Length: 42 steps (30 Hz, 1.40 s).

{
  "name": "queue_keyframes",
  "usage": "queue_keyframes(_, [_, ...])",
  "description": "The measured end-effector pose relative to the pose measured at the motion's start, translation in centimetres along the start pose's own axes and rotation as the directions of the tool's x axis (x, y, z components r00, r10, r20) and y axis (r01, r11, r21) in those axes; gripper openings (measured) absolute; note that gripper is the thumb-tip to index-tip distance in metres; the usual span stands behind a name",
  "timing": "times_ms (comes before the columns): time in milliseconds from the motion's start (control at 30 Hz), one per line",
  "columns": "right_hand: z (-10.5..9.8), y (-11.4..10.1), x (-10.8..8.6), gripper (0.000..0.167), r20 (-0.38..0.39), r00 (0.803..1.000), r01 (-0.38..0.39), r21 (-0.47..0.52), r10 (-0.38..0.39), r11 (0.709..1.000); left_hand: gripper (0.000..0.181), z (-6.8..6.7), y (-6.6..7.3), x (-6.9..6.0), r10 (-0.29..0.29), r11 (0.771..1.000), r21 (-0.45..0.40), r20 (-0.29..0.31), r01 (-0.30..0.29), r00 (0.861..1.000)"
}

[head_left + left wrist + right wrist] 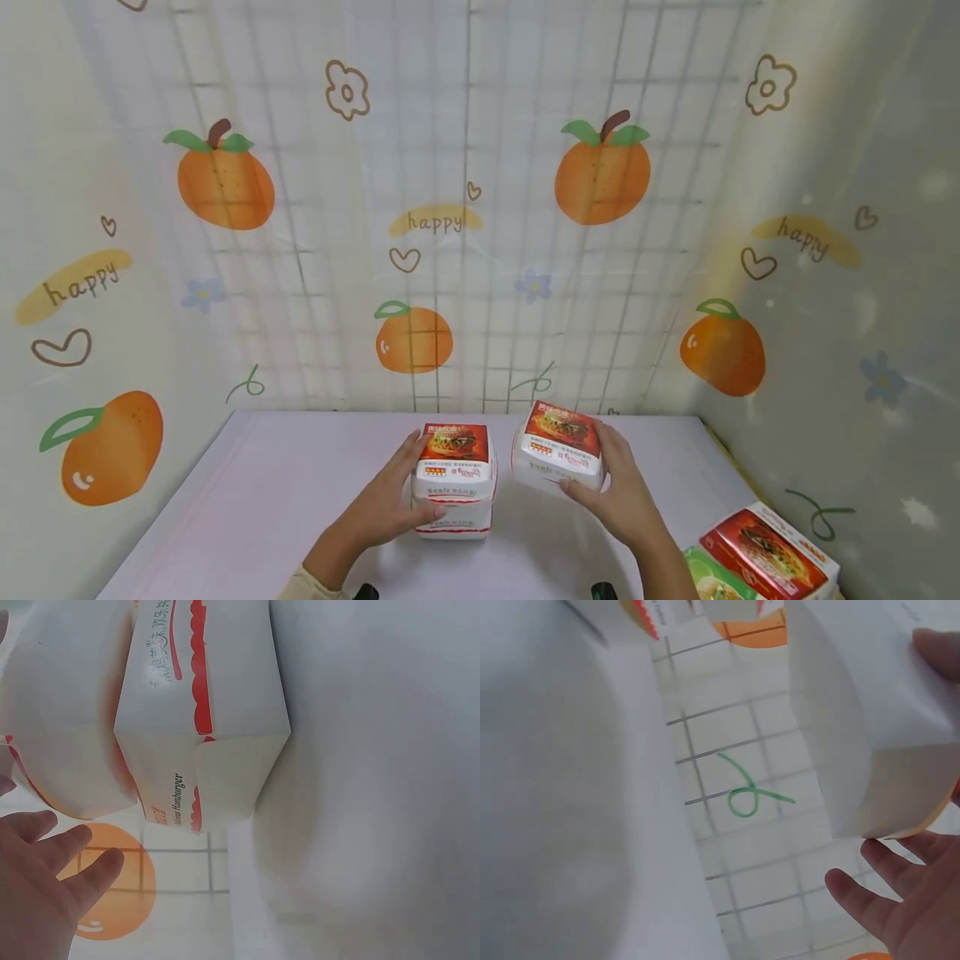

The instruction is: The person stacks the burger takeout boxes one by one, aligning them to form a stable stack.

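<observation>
Two white hamburger boxes with red burger pictures on top stand stacked on the table; the upper box (455, 467) sits on the lower box (457, 523). My left hand (386, 500) holds the upper one from its left side, thumb at the front and index finger behind. In the left wrist view the other fingers (90, 877) are spread beside that box. To the right of the stack, my right hand (618, 483) grips a third hamburger box (558, 446), raised and tilted. Its thumb is on the front face, with fingers around the far side (907, 877).
At the lower right lie another red-and-white burger box (776, 554) and a green printed package (716, 575), partly cut off by the frame. The pale table (247, 492) ends at a curtain (517, 250) printed with oranges, with a grid behind it.
</observation>
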State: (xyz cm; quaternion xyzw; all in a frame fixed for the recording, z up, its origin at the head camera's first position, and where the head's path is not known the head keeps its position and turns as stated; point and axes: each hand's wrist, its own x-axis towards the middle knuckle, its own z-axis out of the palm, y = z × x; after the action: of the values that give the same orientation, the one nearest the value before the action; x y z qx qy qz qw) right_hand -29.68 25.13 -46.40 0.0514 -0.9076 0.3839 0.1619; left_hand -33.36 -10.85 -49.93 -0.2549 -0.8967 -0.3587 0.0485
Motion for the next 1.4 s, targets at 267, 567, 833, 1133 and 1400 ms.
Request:
queue_keyframes(267, [0.0, -2.0, 1.9, 0.107, -0.001, 0.999, 0.037, 0.094, -0.037, 0.995, 0.104, -0.5, -0.2, 0.3, 0.006, 1.000, -0.024, -0.023, -0.007, 1.000])
queue_keyframes(567, [2.0, -4.2, 3.2, 0.102, 0.031, 0.998, 0.040, 0.187, -0.046, 0.982, 0.099, -2.3, -1.1, -0.2, -0.008, 1.000, -0.016, -0.055, 0.007, 0.998])
queue_keyframes(833, [3.0, -5.4, 3.6, 0.102, 0.092, 0.994, 0.037, 0.239, -0.060, 0.970, 0.097, -2.4, -0.6, 0.5, 0.015, 1.000, 0.012, -0.050, -0.015, 0.999])
queue_keyframes(1133, [4.4, -7.1, 3.7, 0.101, 0.107, 0.988, 0.077, 0.259, -0.108, 0.963, 0.097, -2.2, 0.1, 1.3, 0.032, 0.999, -0.007, -0.054, -0.032, 0.998])
queue_keyframes(1400, [5.1, -8.4, 3.7, 0.102, 0.138, 0.977, 0.118, 0.271, -0.160, 0.955, 0.097, -2.3, 0.8, 1.3, 0.025, 0.998, -0.057, -0.070, -0.029, 0.997])
